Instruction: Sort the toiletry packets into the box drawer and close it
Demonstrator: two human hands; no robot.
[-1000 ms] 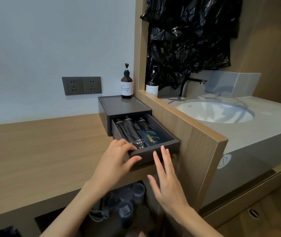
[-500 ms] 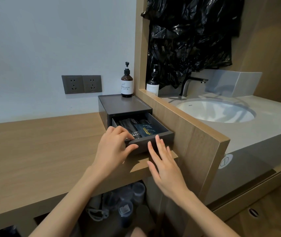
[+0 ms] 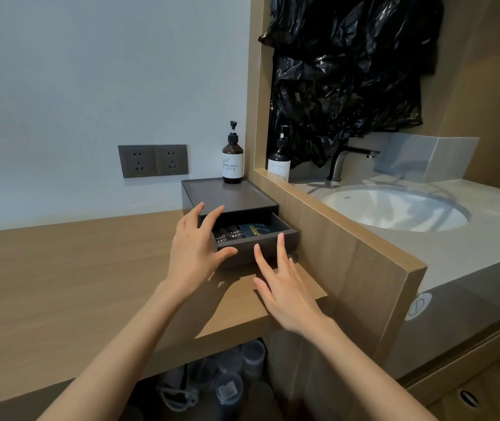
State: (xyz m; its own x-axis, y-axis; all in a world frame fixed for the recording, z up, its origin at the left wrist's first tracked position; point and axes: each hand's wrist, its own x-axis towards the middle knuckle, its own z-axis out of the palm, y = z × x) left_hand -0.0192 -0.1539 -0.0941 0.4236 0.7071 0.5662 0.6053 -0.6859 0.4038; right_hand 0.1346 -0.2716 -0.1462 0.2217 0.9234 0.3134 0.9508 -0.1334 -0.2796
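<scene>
A dark grey box point(image 3: 230, 197) stands on the wooden counter against the wooden partition. Its drawer point(image 3: 268, 244) sticks out a short way toward me. Inside lie dark toiletry packets point(image 3: 244, 231), two lettered for toothbrushes and one blue with a gold mark; their far ends are hidden under the box. My left hand point(image 3: 195, 247) rests flat at the drawer's left front corner, fingers spread, thumb on the drawer face. My right hand point(image 3: 285, 287) presses its fingertips against the drawer front, fingers apart, holding nothing.
A brown pump bottle point(image 3: 232, 161) stands on the box's back right corner. A second bottle point(image 3: 279, 162), a tap point(image 3: 344, 161) and a white sink point(image 3: 394, 208) lie beyond the partition. Wall sockets point(image 3: 153, 161) sit to the left. Clutter point(image 3: 227, 387) lies under the counter.
Both hands have pushed the drawer inward, so much less of it and of the packets shows now. My left hand has slid up toward the box's front edge.
</scene>
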